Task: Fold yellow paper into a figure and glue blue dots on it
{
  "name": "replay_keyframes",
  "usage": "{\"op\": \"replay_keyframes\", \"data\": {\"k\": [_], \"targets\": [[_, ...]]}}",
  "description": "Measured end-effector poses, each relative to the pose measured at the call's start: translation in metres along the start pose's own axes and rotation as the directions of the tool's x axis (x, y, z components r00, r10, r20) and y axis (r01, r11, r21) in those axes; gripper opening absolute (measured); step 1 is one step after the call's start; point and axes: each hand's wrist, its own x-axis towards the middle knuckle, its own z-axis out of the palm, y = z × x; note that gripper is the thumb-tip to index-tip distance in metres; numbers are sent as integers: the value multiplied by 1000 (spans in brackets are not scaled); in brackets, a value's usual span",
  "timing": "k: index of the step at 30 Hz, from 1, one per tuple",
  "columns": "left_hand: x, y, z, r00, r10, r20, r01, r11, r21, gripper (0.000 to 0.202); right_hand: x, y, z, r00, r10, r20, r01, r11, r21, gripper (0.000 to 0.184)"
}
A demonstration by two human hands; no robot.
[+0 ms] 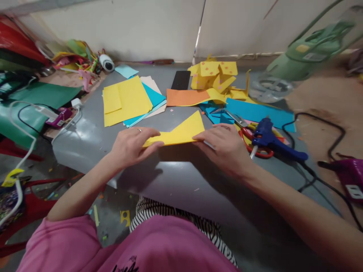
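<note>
Both hands' fingers press a folded yellow paper [181, 132] (left hand [132, 145], right hand [224, 145]) flat against the counter [176, 181], one at each end.

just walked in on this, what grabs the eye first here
Both hands, the left hand and right hand, press a folded yellow paper flat at the middle of the grey table. Right of them lies a blue glue gun over red-handled scissors; behind sit stacked coloured sheets.
</note>
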Motion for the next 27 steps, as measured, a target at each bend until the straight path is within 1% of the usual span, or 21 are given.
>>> {"op": "replay_keyframes", "data": {"k": [2, 3, 5, 6, 8, 10, 12, 14, 16, 19, 21, 22, 23, 25, 27], "targets": [[11, 3, -16, 993, -112, 41, 118, 966, -228, 37, 7, -2, -15, 993, 115, -25, -110, 984, 140, 26], [16, 3, -23, 984, -169, 50, 175, 929, -326, 38, 9, -2, -23, 984, 177, -34, -166, 963, 212, 25], [26, 1, -32, 955, -292, 49, 278, 827, -489, 35, 14, -5, -37, 955, 295, -33, -267, 903, 336, 24], [31, -1, -34, 936, -349, 42, 311, 767, -561, 34, 16, -6, -43, 939, 342, -29, -305, 869, 391, 25], [39, -4, -37, 899, -437, 35, 339, 641, -689, 36, 20, -9, -53, 911, 413, -1, -356, 787, 503, 27], [48, -6, -39, 874, -484, 33, 321, 527, -787, 38, 23, -14, -62, 888, 458, 40, -383, 689, 615, 28], [57, -5, -41, 860, -510, 15, 285, 456, -843, 38, 25, -19, -68, 875, 477, 85, -391, 592, 705, 29], [66, -2, -45, 849, -529, -5, 263, 431, -863, 40, 27, -22, -73, 864, 486, 131, -402, 508, 762, 31], [75, 1, -50, 841, -541, -5, 270, 427, -863, 42, 28, -24, -76, 854, 487, 185, -418, 429, 801, 33], [87, 4, -59, 844, -535, 22, 302, 442, -845, 45, 28, -25, -79, 839, 464, 283, -446, 290, 847, 35], [94, 3, -64, 847, -529, 41, 320, 446, -836, 44, 28, -25, -81, 834, 444, 329, -460, 230, 857, 35], [96, 1, -65, 848, -527, 61, 330, 434, -838, 43, 28, -24, -80, 835, 436, 336, -464, 228, 856, 35], [98, -1, -64, 848, -522, 93, 346, 411, -844, 42, 28, -23, -79, 838, 429, 338, -469, 248, 848, 36], [100, -6, -56, 846, -497, 192, 399, 353, -847, 42, 27, -19, -73, 846, 420, 328, -482, 341, 807, 38], [98, -14, -42, 834, -455, 311, 476, 311, -822, 42, 25, -12, -61, 847, 413, 334, -507, 440, 741, 41]]}}
